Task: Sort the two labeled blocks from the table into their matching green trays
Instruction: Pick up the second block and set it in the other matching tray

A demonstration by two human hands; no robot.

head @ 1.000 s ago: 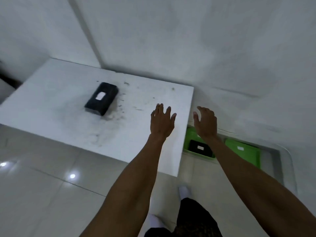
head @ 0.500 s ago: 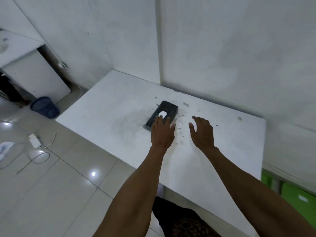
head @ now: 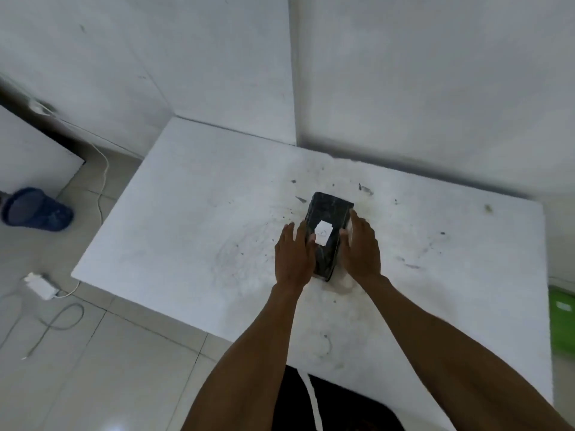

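A white table (head: 193,219) fills the middle of the view, its top scuffed with dark marks and its far edge set against the wall. A sliver of green tray (head: 561,325) shows on the floor past the table's right edge, well apart from the hands. On the floor beyond the left edge lie a blue bin (head: 35,209) and a white charger (head: 40,286) with its cord.

One black block (head: 329,213) lies flat on the table, nearer the far edge than the near one and a little right of centre. Its long axis runs roughly from near edge to far edge, leaning slightly right at the far end. A white label (head: 323,233) sits on its top face; the mark on it is too small to read with certainty.

The left hand (head: 292,259) lies along the block's left long side, the right hand (head: 361,250) along its right long side, fingers extended and only loosely curved. They flank the block at equal reach; whether they press it yet I cannot tell. The block is not lifted.

Half a second ago both hands hovered short of the block, spread apart; now they bracket it.
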